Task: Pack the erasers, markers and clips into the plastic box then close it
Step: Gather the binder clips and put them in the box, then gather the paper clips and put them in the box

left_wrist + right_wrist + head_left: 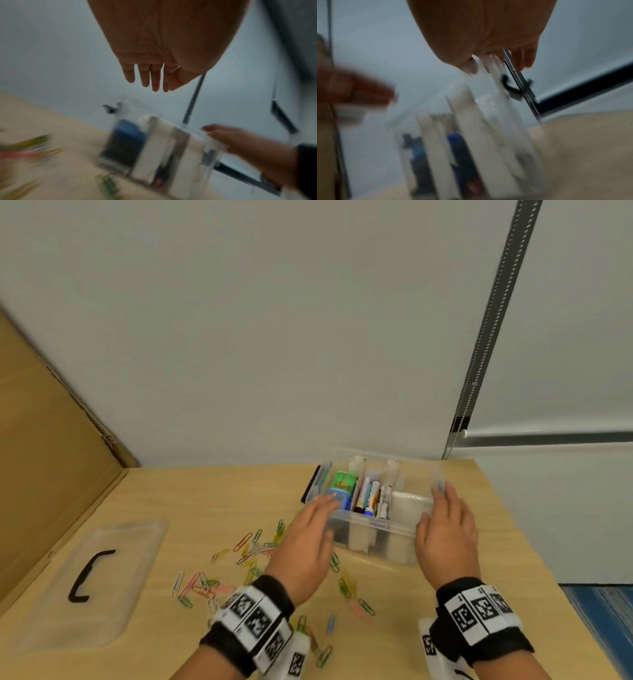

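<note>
The clear plastic box [363,527] stands open at the back of the wooden table. Green and blue erasers [340,489] fill its left compartment and markers [371,498] its middle one. My right hand [445,529] holds the box's right end, thumb at the front right corner and fingers along the right wall; the right wrist view shows the wall [489,70] between thumb and fingers. My left hand [310,537] hovers at the box's front left corner with straight, empty fingers [152,78]. Several coloured paper clips [255,546] lie scattered on the table beneath and left of it.
The clear lid [96,583] with a black handle lies flat at the table's left. A cardboard panel [51,457] stands along the left side, and a wall is right behind the box. The table's right edge [534,542] drops to blue floor [603,621].
</note>
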Demonstrator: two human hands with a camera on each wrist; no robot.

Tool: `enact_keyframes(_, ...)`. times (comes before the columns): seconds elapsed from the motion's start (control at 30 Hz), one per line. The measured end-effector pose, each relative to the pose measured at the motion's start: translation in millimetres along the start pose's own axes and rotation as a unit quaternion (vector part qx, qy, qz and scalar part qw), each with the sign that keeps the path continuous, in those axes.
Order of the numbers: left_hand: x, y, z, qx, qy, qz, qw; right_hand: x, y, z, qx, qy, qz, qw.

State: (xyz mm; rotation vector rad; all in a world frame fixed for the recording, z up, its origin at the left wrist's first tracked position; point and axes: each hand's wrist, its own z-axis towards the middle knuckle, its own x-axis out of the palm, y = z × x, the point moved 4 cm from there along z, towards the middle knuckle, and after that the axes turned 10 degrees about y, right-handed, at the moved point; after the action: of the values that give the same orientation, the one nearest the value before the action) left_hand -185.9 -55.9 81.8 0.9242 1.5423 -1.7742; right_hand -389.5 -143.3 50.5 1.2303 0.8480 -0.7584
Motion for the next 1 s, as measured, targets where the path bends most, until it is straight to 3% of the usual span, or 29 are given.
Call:
enact_keyframes(0.1,4.8,67.3,-43.1,-0.089,0.009,-0.004,0.996,-17.6,41.8,-21.6,-0.086,-0.072,0.022,0.993)
enact_keyframes(0.17,3.1,109.8,-67.4,-0.154,0.02,0.01,0.988,-9.2,74.0,-38.5,-0.166,-0.05,0.044,0.984)
enact_keyframes(0.27,-8.8,168.1,-94.3,-0.249,0.026,0.025,0.968,36.0,93.9,-56.1,-0.194,0.098,0.001,0.976)
enact_keyframes(0.37,-20.1,214.4,-108.3,-0.293,0.068,0.063,0.952,88.9,70.7,-62.4,-0.057,0.27,-0.053,0.96)
enact_keyframes(0.43,-21.4,232.9,-113.4,-0.297,0.126,0.078,0.944,112.4,57.7,-70.4,0.025,0.349,-0.078,0.934)
enact_keyframes(0.5,-18.2,238.8,-117.0,-0.289,0.173,0.054,0.94,128.9,58.5,-79.9,0.046,0.375,-0.103,0.92)
enact_keyframes(0.6,-6.9,224.8,-121.1,-0.25,0.207,0.027,0.946,145.2,81.0,-95.4,0.026,0.384,-0.111,0.916)
enact_keyframes(0.7,11.5,194.2,-123.2,-0.18,0.239,0.017,0.954,156.3,108.3,-111.4,-0.036,0.404,-0.114,0.907)
enact_keyframes(0.77,15.7,180.4,-121.2,-0.145,0.248,0.0,0.958,155.3,118.9,-114.8,-0.061,0.404,-0.067,0.91)
enact_keyframes(0.87,-5.6,179.3,-116.6,-0.132,0.211,-0.021,0.968,136.1,114.9,-106.7,-0.044,0.364,-0.01,0.93)
enact_keyframes(0.93,-25.4,186.8,-116.5,-0.138,0.199,0.005,0.97,120.5,101.8,-102.5,-0.006,0.361,-0.051,0.931)
enact_keyframes(1.0,-37.5,195.2,-122.0,-0.162,0.235,0.007,0.958,113.1,90.0,-105.1,0.047,0.387,-0.099,0.916)
